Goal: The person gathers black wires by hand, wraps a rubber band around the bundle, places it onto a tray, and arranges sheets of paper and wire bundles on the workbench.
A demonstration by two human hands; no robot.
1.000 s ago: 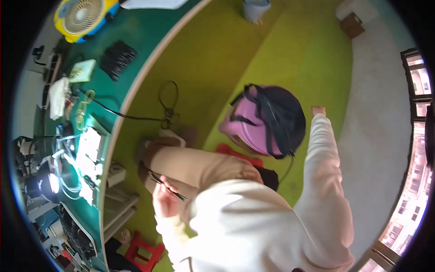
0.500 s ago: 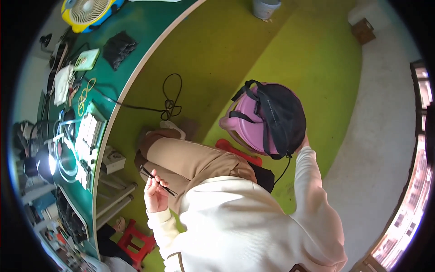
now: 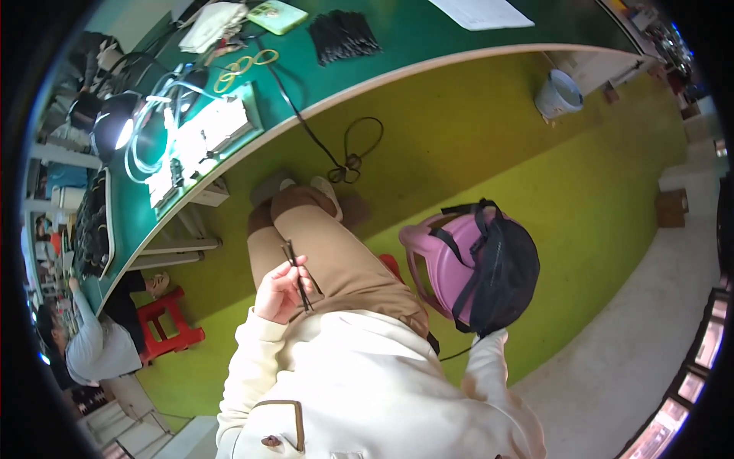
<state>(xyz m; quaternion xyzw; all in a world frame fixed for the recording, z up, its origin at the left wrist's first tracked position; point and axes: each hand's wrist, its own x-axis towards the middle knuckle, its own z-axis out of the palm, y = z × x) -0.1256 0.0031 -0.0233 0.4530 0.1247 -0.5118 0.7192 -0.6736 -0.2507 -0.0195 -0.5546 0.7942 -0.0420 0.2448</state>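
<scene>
Between the black bundle (image 3: 344,37) and the white sheet (image 3: 482,11), the left hand (image 3: 283,291) could pass over a bare stretch of the counter's (image 3: 417,40) front edge, while left of the bundle the overhanging cable (image 3: 352,161), yellow loops (image 3: 226,79), white fixture (image 3: 208,127) and lit lamp (image 3: 115,126) stand in the way.

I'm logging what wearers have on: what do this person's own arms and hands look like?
The left sleeve and right sleeve are long, cream-white and plain, with no markings that I can see. The left hand is bare, with no glove. The right hand is hidden.
</scene>
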